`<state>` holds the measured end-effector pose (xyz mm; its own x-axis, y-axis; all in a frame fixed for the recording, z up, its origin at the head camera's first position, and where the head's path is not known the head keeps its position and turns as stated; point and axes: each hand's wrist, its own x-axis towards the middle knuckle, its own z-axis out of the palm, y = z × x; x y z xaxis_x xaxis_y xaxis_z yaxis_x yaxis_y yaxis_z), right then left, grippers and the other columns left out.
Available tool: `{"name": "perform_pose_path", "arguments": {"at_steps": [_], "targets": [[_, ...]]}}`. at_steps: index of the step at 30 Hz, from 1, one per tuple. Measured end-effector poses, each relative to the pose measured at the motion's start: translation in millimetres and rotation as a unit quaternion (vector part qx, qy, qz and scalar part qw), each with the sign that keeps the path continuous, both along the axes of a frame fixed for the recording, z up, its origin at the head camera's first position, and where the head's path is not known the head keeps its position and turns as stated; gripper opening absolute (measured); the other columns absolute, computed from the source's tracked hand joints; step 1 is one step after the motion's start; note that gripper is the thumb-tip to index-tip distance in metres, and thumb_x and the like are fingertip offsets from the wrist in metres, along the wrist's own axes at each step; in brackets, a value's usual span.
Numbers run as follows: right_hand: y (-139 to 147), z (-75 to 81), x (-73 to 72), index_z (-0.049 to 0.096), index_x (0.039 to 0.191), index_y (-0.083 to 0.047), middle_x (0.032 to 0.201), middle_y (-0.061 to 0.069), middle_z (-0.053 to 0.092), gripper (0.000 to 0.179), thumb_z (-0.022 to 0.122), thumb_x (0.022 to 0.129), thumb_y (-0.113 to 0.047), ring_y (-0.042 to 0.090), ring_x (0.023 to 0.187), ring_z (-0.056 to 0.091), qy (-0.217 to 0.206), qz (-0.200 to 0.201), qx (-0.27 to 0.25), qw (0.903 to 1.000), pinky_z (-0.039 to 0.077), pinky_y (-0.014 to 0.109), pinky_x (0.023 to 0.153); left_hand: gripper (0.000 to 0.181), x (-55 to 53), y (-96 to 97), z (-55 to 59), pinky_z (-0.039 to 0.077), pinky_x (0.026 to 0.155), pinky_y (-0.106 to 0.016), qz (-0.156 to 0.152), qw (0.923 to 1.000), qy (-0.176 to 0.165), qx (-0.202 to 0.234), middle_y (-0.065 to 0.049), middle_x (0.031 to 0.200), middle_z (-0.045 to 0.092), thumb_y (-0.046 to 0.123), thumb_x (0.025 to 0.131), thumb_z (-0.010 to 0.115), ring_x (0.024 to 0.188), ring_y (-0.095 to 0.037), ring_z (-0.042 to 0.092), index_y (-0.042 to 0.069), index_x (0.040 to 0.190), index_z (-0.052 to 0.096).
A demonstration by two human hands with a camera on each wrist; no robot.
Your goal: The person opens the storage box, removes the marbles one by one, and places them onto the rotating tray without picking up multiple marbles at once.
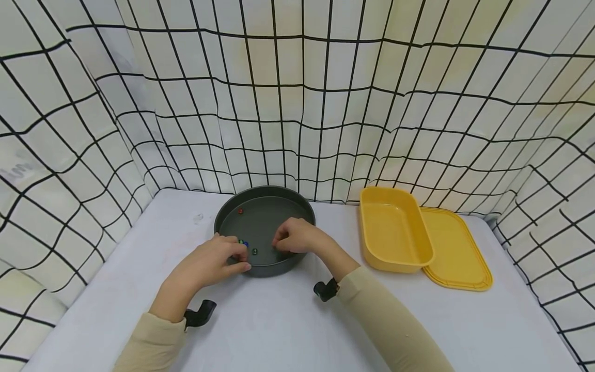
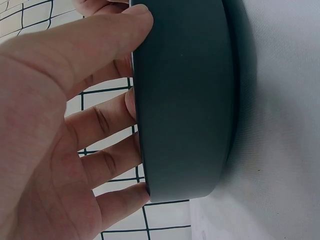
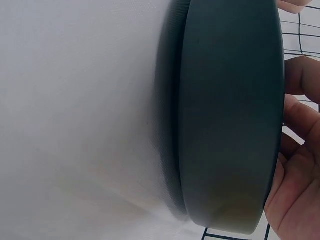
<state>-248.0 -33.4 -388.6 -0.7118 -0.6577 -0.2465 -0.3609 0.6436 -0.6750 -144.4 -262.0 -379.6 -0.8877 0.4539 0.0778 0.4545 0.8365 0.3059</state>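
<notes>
A round dark grey pan [image 1: 260,206] sits on the white table. Several small marbles lie in it: a red marble [image 1: 240,211] towards the back left, a blue marble [image 1: 246,244] beside a greenish one, and a dark green marble [image 1: 254,251] near the front. My left hand [image 1: 211,263] grips the pan's front-left rim; the left wrist view shows the thumb [image 2: 142,17] against the outer wall and the fingers behind the rim. Over the front-right rim reaches my right hand [image 1: 299,236], its bent fingers low inside the pan. Whether they pinch a marble is hidden.
To the right stands a yellow plastic container [image 1: 397,227], with a flat yellow lid [image 1: 457,253] lying on the table beside it. White walls with black netting [image 1: 302,103] enclose the table at the back and sides.
</notes>
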Motion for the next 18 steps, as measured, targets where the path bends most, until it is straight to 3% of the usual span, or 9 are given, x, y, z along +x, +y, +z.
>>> {"name": "perform_pose_path", "arguments": {"at_steps": [5, 11, 18], "targets": [[9.1, 0.1, -0.1, 0.076, 0.102, -0.012, 0.087, -0.003, 0.071, 0.015, 0.064, 0.093, -0.015, 0.013, 0.076, 0.065, -0.031, -0.010, -0.067, 0.9972, 0.055, 0.027, 0.071, 0.015, -0.4, 0.9, -0.6, 0.042, 0.074, -0.033, 0.004, 1.0000, -0.004, -0.001, 0.016, 0.077, 0.052, 0.028, 0.086, 0.079, 0.073, -0.008, 0.048, 0.032, 0.079, 0.067], [27.0, 1.8, -0.7, 0.072, 0.112, -0.001, 0.099, 0.009, 0.071, 0.023, 0.061, 0.094, -0.010, 0.019, 0.082, 0.069, -0.122, -0.045, -0.175, 0.9759, 0.060, 0.032, 0.077, 0.015, -1.3, 0.5, -2.4, 0.041, 0.070, -0.031, 0.007, 1.0000, -0.006, 0.000, 0.016, 0.078, 0.052, 0.029, 0.086, 0.079, 0.073, -0.008, 0.047, 0.033, 0.079, 0.066], [54.1, 3.2, 2.7, 0.067, 0.116, 0.003, 0.106, 0.024, 0.069, 0.025, 0.062, 0.097, -0.012, 0.023, 0.084, 0.069, -0.160, -0.062, -0.217, 0.9608, 0.060, 0.035, 0.080, 0.016, -1.8, -1.1, -4.4, 0.040, 0.071, -0.031, 0.007, 1.0000, -0.003, -0.002, 0.016, 0.078, 0.052, 0.030, 0.086, 0.079, 0.073, -0.008, 0.046, 0.035, 0.079, 0.066]]}}
